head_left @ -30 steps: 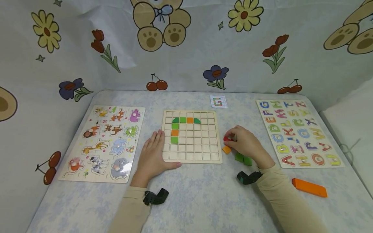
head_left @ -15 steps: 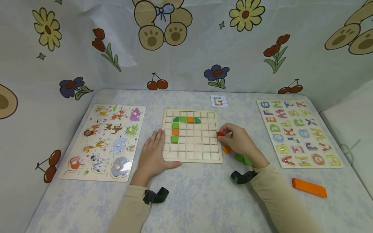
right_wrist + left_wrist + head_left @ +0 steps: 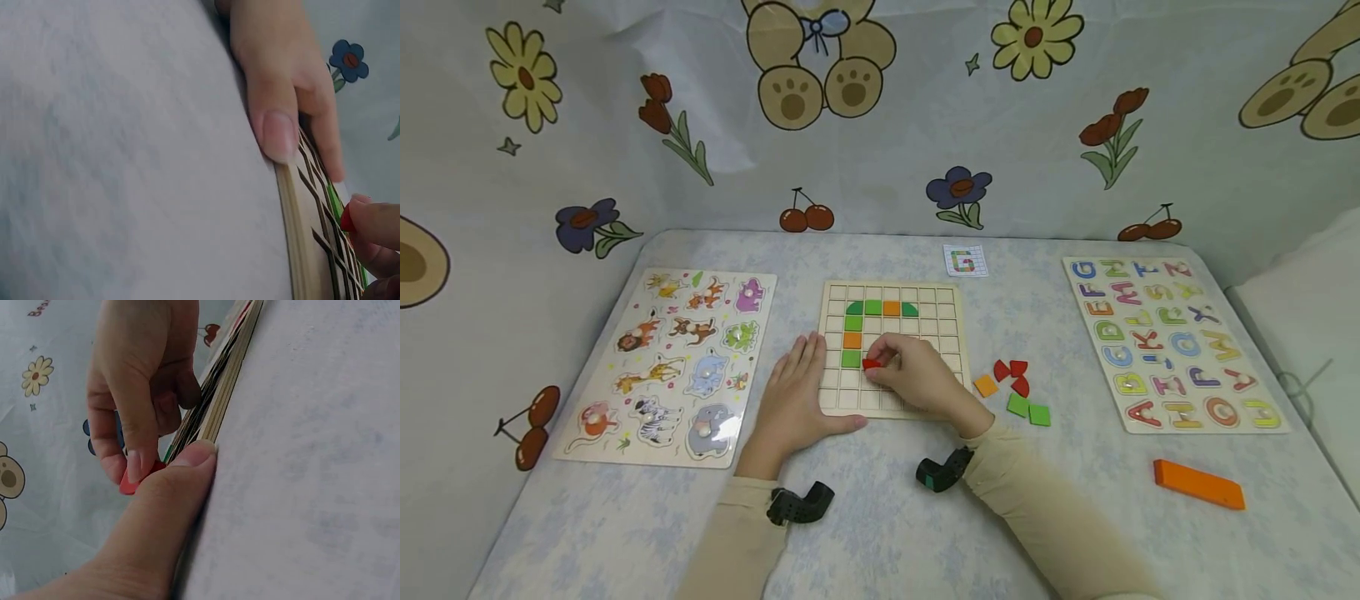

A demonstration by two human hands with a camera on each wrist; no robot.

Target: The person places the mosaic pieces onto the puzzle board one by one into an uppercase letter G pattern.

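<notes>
A wooden grid board (image 3: 895, 404) lies mid-table, with green, orange and dark green pieces set in its cells along a top row and down a left column. My left hand (image 3: 793, 400) rests flat along the board's left edge, fingers straight and thumb at the front corner. Over the board, my right hand (image 3: 917, 375) pinches a small red piece (image 3: 871, 364) between thumb and fingertips, just right of the lowest green square (image 3: 851, 358). In the left wrist view the red piece (image 3: 129, 485) shows between thumb and finger, partly hidden behind the left thumb.
Right of the board lie several loose red quarter-shaped pieces (image 3: 1018, 367), an orange square (image 3: 986, 385) and green squares (image 3: 1040, 415). A pattern card (image 3: 966, 261) lies behind. An animal puzzle (image 3: 681, 367) is at left, a letter puzzle (image 3: 1172, 346) and an orange bar (image 3: 1199, 484) at right.
My right hand has moved left from the loose pieces to over the board, carrying the red piece. The loose pieces now show uncovered. My left hand has stayed in place.
</notes>
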